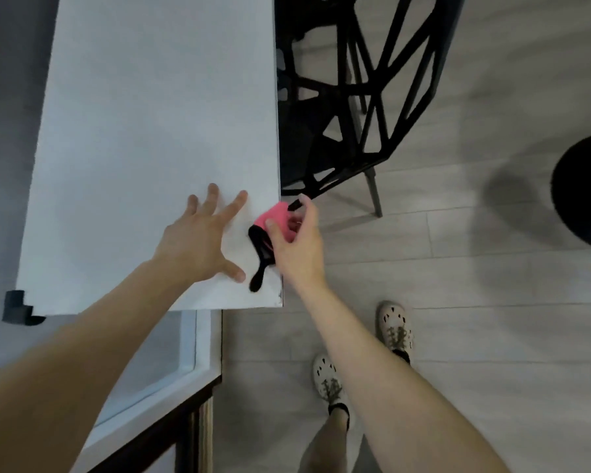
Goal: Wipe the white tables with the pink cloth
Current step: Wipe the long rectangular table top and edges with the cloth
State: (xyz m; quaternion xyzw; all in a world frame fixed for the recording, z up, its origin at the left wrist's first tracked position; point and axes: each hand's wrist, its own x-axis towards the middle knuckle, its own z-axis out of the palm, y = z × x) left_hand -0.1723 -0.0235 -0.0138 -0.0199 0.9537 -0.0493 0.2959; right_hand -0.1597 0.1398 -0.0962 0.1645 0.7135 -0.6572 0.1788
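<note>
The left hand (198,240) lies flat on the table (144,114), fingers spread. The right hand (296,244) curls round the cloth (276,215) at the table's right edge, just beside the left; a black piece (260,257) hangs from the cloth. The top shows no wiping marks, so most of it probably remains to do.

One head-worn, wide-angle camera looks almost straight down from close above the near right corner of the white surface (133,131), which fills the frame from 9 to 12 o'clock. The floor (475,302) spans 1 to 5 o'clock, and the person's shoes (328,380) sit near 6 o'clock.
</note>
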